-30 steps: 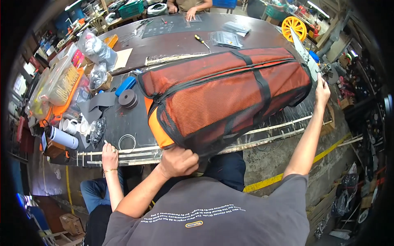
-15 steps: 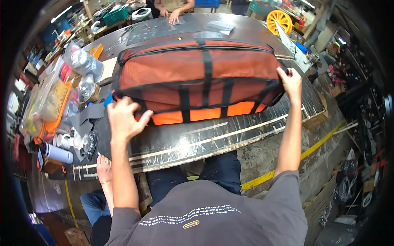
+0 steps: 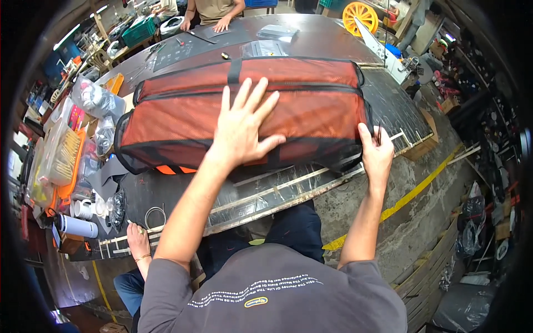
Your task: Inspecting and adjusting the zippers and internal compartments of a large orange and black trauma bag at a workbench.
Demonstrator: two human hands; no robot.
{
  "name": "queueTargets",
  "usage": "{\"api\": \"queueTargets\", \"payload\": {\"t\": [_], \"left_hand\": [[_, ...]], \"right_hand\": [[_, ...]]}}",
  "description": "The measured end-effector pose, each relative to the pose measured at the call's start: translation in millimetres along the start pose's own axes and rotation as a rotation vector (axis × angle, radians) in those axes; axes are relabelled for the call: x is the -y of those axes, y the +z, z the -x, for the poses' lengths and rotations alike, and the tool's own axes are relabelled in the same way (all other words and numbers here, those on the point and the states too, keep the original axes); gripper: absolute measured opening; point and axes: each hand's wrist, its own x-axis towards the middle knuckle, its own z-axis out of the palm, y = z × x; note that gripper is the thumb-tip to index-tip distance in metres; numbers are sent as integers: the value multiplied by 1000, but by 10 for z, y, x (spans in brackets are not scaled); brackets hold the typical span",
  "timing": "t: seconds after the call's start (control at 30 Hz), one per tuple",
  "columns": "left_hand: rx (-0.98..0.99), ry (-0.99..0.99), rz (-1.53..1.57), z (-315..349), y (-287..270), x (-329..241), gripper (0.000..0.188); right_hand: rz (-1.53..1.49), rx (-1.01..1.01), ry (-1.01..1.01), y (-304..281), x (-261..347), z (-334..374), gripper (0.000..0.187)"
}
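Note:
A long box-shaped bag [image 3: 311, 116] of red-orange mesh with black trim and straps lies across the dark worktable [image 3: 189, 194]. A black-edged seam runs along its length, and bright orange shows low on its near side. My left hand [image 3: 239, 130] rests on the bag's upper face left of its middle, fingers spread, holding nothing. At the bag's right end, my right hand [image 3: 377, 152] has its thumb and fingers closed on the black-trimmed corner. A thin dark thing shows between those fingers; I cannot make out what it is.
A co-worker's hand [image 3: 139, 241] rests at the table's near left edge, by a white bottle [image 3: 78, 226] and coiled wire [image 3: 155, 217]. Clear plastic bins [image 3: 61, 152] stand left. Across the table are another person's hands [image 3: 222, 24], a yellow wheel [image 3: 360, 19] and plastic sheets [image 3: 277, 32].
The bag has rolled toward me and shifted left, showing more of its top. My left hand has left its left end and lies flat on it. The right hand has come nearer.

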Motion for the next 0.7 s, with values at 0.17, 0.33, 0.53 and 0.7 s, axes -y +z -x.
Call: {"api": "queueTargets", "payload": {"t": [0.17,0.33,0.53,0.7], "left_hand": [[38,-45,34,513,433,-148,97],[10,-37,77,511,350,-207,101],[162,-70,12,586,359,-194,106],[81,-40,27,586,240,-295,91]], "right_hand": [[261,-147,-54,-109,120,166,46],[88,-133,-77,-22,245,-105,50],[361,-95,64,112,409,-449,74],[194,65,84,131,-95,-646,63]]}}
